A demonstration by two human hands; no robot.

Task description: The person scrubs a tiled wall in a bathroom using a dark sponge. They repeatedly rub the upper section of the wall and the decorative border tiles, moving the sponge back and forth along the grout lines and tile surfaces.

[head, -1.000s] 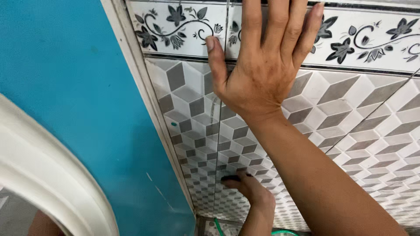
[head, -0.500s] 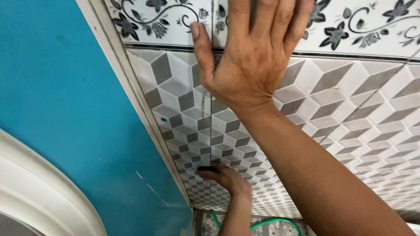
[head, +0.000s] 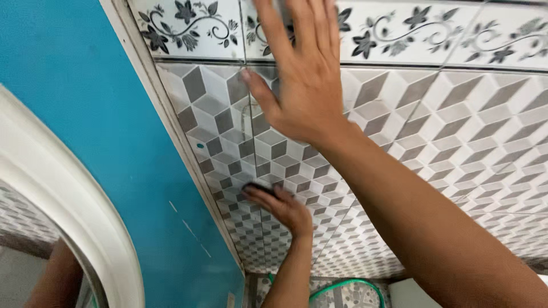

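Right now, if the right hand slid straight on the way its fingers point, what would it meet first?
The right hand lies flat on the cube-pattern tiles, with its fingers already on the flower border tiles. Going on, it would probably only cross more of that border; nothing else shows before the picture's edge.

The cube-patterned wall tiles (head: 456, 125) are glossy glazed ceramic, smooth, as is the floral border strip (head: 188, 25) above. The blue panel (head: 74, 102) on the left looks matt and painted; the white arched frame (head: 68, 205) is smooth.

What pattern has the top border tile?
Black flowers and curling vines on white border tile, in the head view.
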